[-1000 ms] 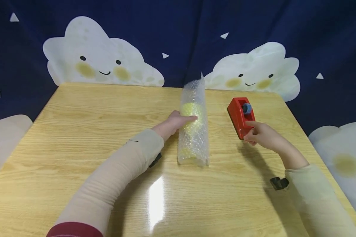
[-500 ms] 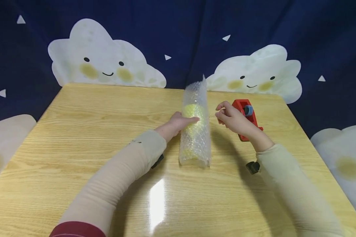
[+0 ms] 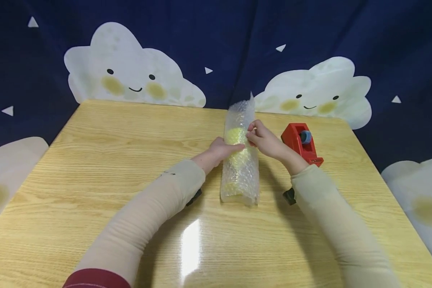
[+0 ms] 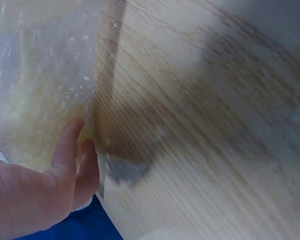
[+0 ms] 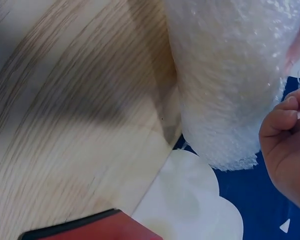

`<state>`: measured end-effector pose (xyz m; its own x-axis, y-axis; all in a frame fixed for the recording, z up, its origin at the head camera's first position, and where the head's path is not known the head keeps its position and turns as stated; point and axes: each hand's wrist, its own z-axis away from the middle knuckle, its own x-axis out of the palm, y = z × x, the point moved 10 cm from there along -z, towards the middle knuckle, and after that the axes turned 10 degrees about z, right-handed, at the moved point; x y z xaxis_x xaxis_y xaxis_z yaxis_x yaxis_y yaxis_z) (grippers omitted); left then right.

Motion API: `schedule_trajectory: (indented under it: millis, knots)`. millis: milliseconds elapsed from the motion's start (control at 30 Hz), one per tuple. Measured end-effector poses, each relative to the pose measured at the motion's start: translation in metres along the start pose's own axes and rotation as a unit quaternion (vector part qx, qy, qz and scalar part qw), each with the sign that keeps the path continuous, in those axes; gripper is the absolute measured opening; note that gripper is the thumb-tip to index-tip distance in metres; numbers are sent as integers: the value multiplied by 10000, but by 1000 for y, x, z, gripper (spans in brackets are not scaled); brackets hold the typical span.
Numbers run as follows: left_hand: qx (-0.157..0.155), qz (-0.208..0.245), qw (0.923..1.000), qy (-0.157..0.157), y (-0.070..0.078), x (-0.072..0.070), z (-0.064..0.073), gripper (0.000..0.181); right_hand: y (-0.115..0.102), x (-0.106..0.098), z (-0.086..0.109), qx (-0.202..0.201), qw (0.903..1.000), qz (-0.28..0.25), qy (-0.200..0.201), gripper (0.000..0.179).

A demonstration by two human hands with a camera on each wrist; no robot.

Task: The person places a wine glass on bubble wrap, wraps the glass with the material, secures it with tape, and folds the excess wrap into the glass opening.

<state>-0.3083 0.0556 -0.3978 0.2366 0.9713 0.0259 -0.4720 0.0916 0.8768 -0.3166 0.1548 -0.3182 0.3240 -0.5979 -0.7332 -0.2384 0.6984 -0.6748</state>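
Observation:
A bundle in clear bubble wrap (image 3: 239, 174), with something yellow inside, lies lengthwise near the table's far edge. My left hand (image 3: 221, 150) holds it from the left, thumb across the top; in the left wrist view the fingers (image 4: 66, 150) curve along its side. At the wrap's right edge, my right hand (image 3: 265, 141) has thumb and fingertips pinched together. A thin clear sliver of tape (image 5: 299, 80) shows at those fingertips in the right wrist view; most of it is hidden. The yellow thing's kind is blurred by the wrap.
A red tape dispenser (image 3: 298, 138) with a blue core stands to the right, just beyond my right wrist. The wooden table (image 3: 104, 160) ends at a dark blue cloth backdrop (image 3: 180, 24) printed with clouds.
My right hand has left the tape dispenser and moved left to the bubble-wrapped bundle, its fingers pinched. My left hand keeps its hold; the bundle has stayed in place.

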Motion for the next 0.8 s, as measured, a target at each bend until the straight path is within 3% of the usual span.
schedule_trajectory:
  millis: [300, 800]
  knots:
    - [69, -86, 9999, 51, -1, -1, -3, 80, 2, 6, -11, 51, 9999, 21, 115, 6]
    - [60, -110, 9999, 29, -1, 1, -5, 86, 4, 9, -12, 195, 9998, 86, 37, 5]
